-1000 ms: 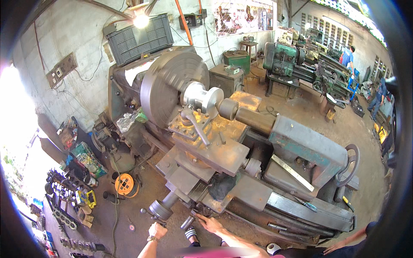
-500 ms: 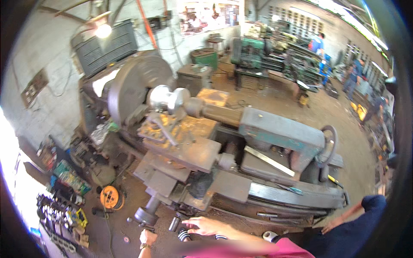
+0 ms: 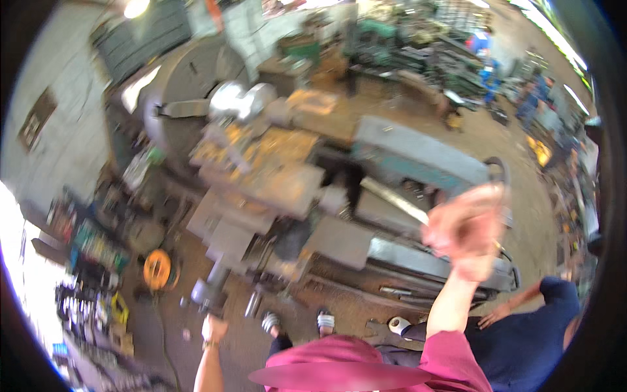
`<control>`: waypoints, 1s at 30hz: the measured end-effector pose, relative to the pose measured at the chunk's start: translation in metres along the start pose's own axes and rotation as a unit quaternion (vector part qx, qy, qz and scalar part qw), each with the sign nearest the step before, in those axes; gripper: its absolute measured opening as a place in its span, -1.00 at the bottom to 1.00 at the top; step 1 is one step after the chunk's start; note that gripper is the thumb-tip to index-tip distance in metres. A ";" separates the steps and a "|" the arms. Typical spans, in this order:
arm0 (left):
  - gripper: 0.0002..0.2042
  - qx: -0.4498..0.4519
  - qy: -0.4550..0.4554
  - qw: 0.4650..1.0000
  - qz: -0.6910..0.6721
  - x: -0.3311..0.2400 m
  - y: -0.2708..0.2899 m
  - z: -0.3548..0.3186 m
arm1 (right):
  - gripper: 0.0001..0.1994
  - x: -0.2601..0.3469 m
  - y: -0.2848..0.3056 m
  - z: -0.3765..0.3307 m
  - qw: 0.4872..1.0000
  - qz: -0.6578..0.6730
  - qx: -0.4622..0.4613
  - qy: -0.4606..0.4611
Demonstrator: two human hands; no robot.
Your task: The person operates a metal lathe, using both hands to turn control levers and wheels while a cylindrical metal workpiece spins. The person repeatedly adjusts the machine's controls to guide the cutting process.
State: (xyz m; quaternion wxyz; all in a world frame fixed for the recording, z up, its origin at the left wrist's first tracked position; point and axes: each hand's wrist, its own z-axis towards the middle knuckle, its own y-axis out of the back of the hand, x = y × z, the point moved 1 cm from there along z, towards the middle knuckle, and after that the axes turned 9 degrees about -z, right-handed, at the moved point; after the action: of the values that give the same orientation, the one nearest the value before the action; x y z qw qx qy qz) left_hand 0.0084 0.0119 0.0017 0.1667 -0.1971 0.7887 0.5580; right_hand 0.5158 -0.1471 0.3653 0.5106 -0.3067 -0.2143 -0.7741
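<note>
My left hand is closed at the crank on the near end of the lathe's cross slide, seemingly on its handle. My right hand is raised over the right part of the lathe bed, smeared by motion, its fingers hard to read. Behind it lies the grey-green tailstock. A shiny spool-shaped metal workpiece sits between the large round chuck and the tailstock's centre. Below the workpiece is the tool post on a rusty carriage.
A person in dark clothes leans at the lower right beside the lathe. An orange cable reel and a rack of tooling are on the left. A pale flat bar lies by the tailstock. More machines and people stand farther back.
My right hand has swung up and right from near the crank to over the bed. The left hand stays by the crank. A chuck jaw now shows left of the workpiece. The view has tilted down.
</note>
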 end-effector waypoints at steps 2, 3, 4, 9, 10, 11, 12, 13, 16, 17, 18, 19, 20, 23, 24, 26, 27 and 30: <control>-0.69 0.021 0.096 0.994 0.039 0.002 0.001 -0.002 | -0.55 -0.072 -0.044 -0.066 0.925 -0.022 0.216 -0.311; -0.67 0.029 0.102 0.993 0.059 0.001 0.003 -0.001 | -0.62 -0.114 -0.081 -0.106 0.886 0.030 0.306 -0.348; -0.67 0.028 0.101 0.993 0.046 0.003 0.004 -0.002 | -0.65 -0.148 -0.117 -0.150 0.846 0.008 0.357 -0.396; -0.69 0.003 0.104 0.992 0.073 0.003 0.004 -0.004 | -0.41 -0.257 -0.197 -0.318 0.819 -0.175 0.270 -0.475; -0.69 0.001 0.135 0.987 0.087 0.000 0.004 -0.004 | -0.36 -0.270 -0.196 -0.331 0.806 -0.195 0.230 -0.510; -0.66 0.017 0.138 0.989 0.058 0.000 0.006 -0.006 | -0.39 -0.280 -0.199 -0.342 0.817 -0.184 0.229 -0.497; -0.65 0.030 0.148 0.986 0.068 -0.002 0.006 -0.005 | -0.41 -0.290 -0.200 -0.347 0.794 -0.195 0.240 -0.524; -0.66 0.027 0.152 0.986 0.068 -0.003 0.008 -0.005 | -0.41 -0.298 -0.198 -0.351 0.795 -0.158 0.253 -0.528; -0.67 0.013 0.144 0.988 0.063 -0.003 0.007 -0.002 | -0.40 -0.317 -0.200 -0.358 0.776 -0.105 0.262 -0.564; -0.68 0.027 0.149 0.986 0.076 -0.002 0.007 0.000 | -0.38 -0.320 -0.204 -0.364 0.795 -0.100 0.231 -0.552; -0.68 0.026 0.142 0.987 0.076 -0.001 0.006 0.000 | -0.36 -0.322 -0.207 -0.369 0.803 -0.095 0.211 -0.549; -0.68 0.023 0.138 0.987 0.076 0.000 0.005 0.000 | -0.21 -0.327 -0.206 -0.374 0.781 -0.084 0.239 -0.571; -0.68 0.018 0.135 0.988 0.076 0.001 0.005 0.002 | -0.16 -0.329 -0.206 -0.378 0.788 -0.092 0.243 -0.559; -0.68 0.014 0.132 0.988 0.073 0.005 0.002 0.001 | -0.08 -0.337 -0.204 -0.387 0.768 -0.104 0.289 -0.562; -0.68 0.008 0.125 0.989 0.078 0.006 0.002 0.002 | -0.08 -0.338 -0.204 -0.387 0.763 -0.100 0.297 -0.566; -0.66 0.025 0.136 0.986 0.092 0.009 0.000 0.003 | -0.09 -0.338 -0.205 -0.385 0.743 -0.101 0.308 -0.585; -0.65 0.022 0.130 0.987 0.095 0.010 -0.001 0.006 | -0.11 -0.337 -0.205 -0.383 0.763 -0.107 0.287 -0.569; -0.62 0.039 0.150 0.984 0.090 0.012 -0.003 0.007 | -0.14 -0.326 -0.206 -0.378 0.799 -0.125 0.237 -0.538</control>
State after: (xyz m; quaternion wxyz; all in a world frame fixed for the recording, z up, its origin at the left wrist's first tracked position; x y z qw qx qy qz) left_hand -0.0003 0.0163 -0.0094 0.0031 -0.1998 0.8402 0.5041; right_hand 0.3236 -0.0962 -0.1372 0.2690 -0.5138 -0.6681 -0.4662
